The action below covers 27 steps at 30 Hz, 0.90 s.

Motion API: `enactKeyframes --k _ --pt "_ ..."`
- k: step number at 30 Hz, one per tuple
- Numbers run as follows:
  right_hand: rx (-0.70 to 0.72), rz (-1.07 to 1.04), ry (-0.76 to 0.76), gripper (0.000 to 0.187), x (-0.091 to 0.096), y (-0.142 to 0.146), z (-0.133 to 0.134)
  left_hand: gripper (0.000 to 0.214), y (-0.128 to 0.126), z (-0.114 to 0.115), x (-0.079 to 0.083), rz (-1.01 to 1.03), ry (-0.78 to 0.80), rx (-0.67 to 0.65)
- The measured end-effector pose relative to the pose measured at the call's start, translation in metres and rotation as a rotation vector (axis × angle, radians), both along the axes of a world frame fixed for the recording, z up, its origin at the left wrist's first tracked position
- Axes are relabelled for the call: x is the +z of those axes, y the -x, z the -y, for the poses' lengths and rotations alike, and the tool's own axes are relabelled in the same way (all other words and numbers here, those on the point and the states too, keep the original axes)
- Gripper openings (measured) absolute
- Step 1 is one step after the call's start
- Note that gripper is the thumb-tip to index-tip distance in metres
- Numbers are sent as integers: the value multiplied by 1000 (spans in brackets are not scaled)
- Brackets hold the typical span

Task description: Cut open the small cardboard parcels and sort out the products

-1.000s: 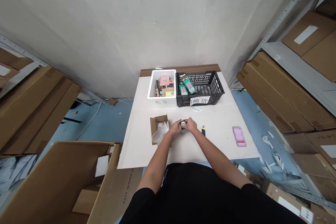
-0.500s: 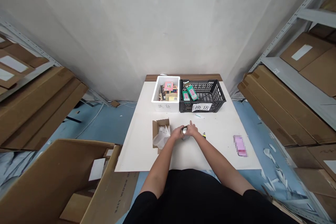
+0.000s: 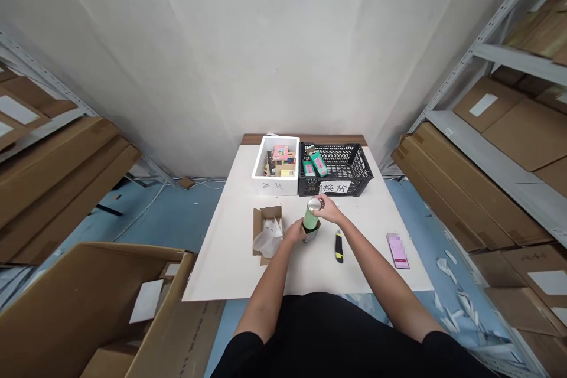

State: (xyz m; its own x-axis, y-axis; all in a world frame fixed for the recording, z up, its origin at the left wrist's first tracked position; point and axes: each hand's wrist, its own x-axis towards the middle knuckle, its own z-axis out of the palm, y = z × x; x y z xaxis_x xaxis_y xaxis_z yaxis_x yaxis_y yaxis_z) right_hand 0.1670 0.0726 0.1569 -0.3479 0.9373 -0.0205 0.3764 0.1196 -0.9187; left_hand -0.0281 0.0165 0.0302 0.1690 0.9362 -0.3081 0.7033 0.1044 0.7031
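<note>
My right hand (image 3: 328, 210) is closed on the silver end of a light green cylinder (image 3: 310, 218), which looks like a tumbler. Its lower part is inside a small open box (image 3: 312, 234); most of it stands above the rim. Around the left side of that box, my left hand (image 3: 296, 230) is closed, with some fingers hidden. Left of it, an open cardboard box (image 3: 258, 225) holds crumpled white wrapping (image 3: 268, 238). A yellow and black box cutter (image 3: 339, 247) lies to the right of the small box, touched by neither hand.
At the back of the white table (image 3: 221, 274) stand a white bin (image 3: 275, 187) with several small boxes and a black crate (image 3: 359, 180) holding green packages (image 3: 318, 163). A phone (image 3: 398, 251) lies at right. A large carton (image 3: 106, 257) stands on the left; loaded shelves flank both sides.
The green cylinder has risen out of the small box, my right hand lifting it by its silver end. My left hand is lower, on the box. The box cutter is now fully visible.
</note>
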Motion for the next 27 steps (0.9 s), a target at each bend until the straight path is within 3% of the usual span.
enactKeyframes --k 3,5,9,12,14,16,19,21,25,27 --pt "-55 -195 -45 46 42 -6 -7 90 -1 1 4 -25 1 -10" --pt "-114 -257 -81 47 64 -7 -9 103 0 2 9 -58 5 -14" --pt "-172 -282 -121 50 88 -9 -9 132 7 9 33 -63 -72 -16" --pt "-221 -261 -127 52 93 -10 -6 106 13 13 71 142 -295 118" --pt "-247 -241 -123 52 95 -8 -3 74 11 13 106 309 -436 289" --pt "-262 -220 -118 52 96 -3 0 57 1 11 143 440 -516 330" --pt "-274 -231 -102 53 98 7 5 86 -19 6 190 516 -564 216" --pt "-262 -295 -64 54 99 9 7 102 -29 2 210 498 -583 226" --pt "-64 -457 92 63 98 -6 15 118 -27 -1 229 561 -575 319" --pt "105 -499 163 80 95 -16 22 123 -20 -3 233 700 -526 313"
